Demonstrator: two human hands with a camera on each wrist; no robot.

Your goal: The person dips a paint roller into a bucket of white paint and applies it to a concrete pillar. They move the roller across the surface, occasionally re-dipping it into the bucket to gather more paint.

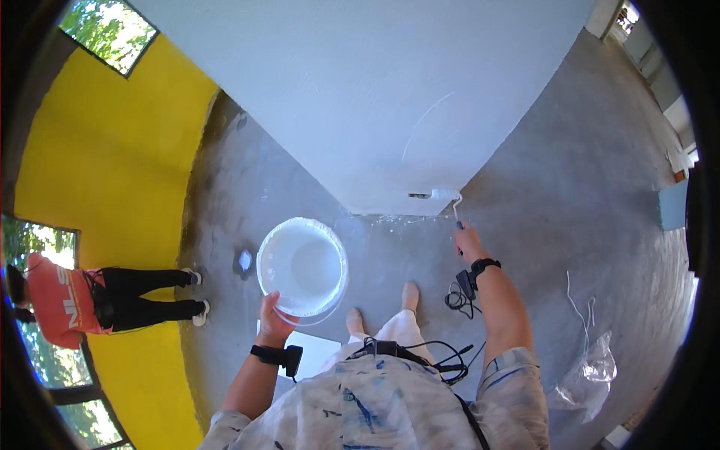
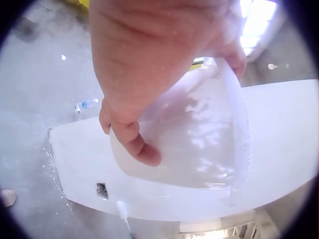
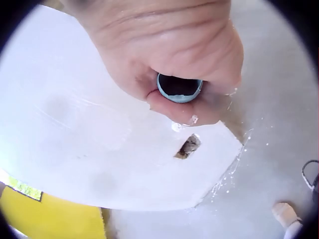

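Note:
My left hand [image 1: 274,319] grips the rim of a white plastic bucket [image 1: 302,266] of white paint, held above the concrete floor. In the left wrist view the thumb and fingers [image 2: 142,149] curl round the translucent bucket [image 2: 199,139]. My right hand [image 1: 469,241] grips the handle of a small paint roller [image 1: 444,195], whose head lies against the bottom edge of the white wall [image 1: 360,90]. In the right wrist view my fist [image 3: 174,55] closes round the blue hollow handle end [image 3: 179,88], just above a small hole [image 3: 187,146] in the wall.
A person in an orange shirt [image 1: 60,300] stands by the yellow wall [image 1: 112,165] at left. A clear plastic bag [image 1: 589,375] lies on the grey floor at right. Black cables [image 1: 457,296] hang by my bare feet [image 1: 409,296]. White splatter marks the floor at the wall's foot.

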